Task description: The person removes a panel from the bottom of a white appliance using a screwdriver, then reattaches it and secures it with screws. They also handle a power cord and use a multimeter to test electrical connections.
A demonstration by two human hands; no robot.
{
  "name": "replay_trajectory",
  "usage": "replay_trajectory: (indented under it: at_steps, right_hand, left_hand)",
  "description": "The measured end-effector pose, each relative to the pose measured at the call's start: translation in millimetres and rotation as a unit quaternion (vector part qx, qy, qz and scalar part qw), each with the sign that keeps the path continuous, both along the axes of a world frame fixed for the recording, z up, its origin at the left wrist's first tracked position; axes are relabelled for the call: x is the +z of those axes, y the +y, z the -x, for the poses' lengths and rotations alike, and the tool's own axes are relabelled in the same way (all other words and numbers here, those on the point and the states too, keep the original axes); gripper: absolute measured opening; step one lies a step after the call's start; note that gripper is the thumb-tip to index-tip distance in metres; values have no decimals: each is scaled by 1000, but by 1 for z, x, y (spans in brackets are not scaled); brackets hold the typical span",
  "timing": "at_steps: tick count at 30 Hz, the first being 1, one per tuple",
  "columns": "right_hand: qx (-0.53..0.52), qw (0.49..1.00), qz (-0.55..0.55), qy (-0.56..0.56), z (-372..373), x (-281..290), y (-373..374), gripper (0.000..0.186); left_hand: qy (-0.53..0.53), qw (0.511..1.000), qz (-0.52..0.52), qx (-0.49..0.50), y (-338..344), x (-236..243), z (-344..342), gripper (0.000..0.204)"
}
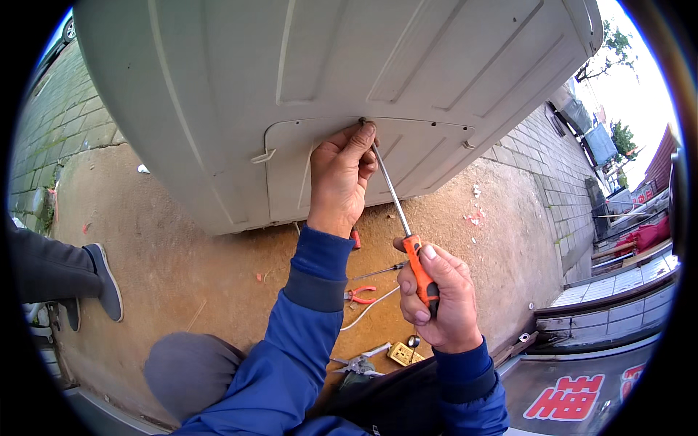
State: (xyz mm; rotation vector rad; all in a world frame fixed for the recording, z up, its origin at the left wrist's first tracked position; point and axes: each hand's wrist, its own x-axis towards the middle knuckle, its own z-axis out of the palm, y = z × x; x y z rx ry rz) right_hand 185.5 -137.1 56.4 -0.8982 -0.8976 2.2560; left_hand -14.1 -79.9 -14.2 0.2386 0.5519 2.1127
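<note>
My right hand (441, 299) grips the orange-and-black handle of a long screwdriver (404, 227). Its metal shaft runs up to the top edge of an access panel (407, 156) on a big grey-white metal casing (305, 65). My left hand (340, 176) rests on that panel, its fingertips pinched around the screwdriver's tip where it meets the panel edge. Both forearms wear blue sleeves. The tip itself is hidden by my fingers.
On the sandy ground below lie red-handled pliers (359, 294), a second screwdriver (379, 271), a white wire (367, 309) and a yellow square block (402, 354). Another person's grey shoe (104, 280) stands at left. Brick paving surrounds the sand; steps rise at right.
</note>
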Motion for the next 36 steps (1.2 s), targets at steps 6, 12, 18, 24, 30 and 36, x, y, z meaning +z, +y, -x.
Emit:
replay_trajectory:
  at_steps: [6, 12, 18, 24, 30, 36]
  right_hand:
    - [-68, 525, -732, -428, 14, -21, -16, 36]
    - [-8, 995, -59, -79, 4, 7, -5, 37]
    - [-37, 952, -226, -203, -12, -3, -20, 32]
    - [-74, 943, -250, -207, -33, 3, -25, 31]
    - [-59, 936, -268, -222, -47, 11, -34, 30]
    - [-56, 913, -291, -281, -63, 5, -33, 29]
  left_hand:
    - [27, 999, -15, -11, 1, -5, 0, 12]
    - [-6, 1000, 3, 3, -3, -2, 0, 13]
    - [-1, 998, -40, -38, -11, -14, -2, 12]
    - [-63, 997, 9, -42, -32, -49, -19, 27]
    - [17, 991, 59, -119, -39, -70, -41, 13]
    - [13, 984, -45, -169, -38, -84, -38, 19]
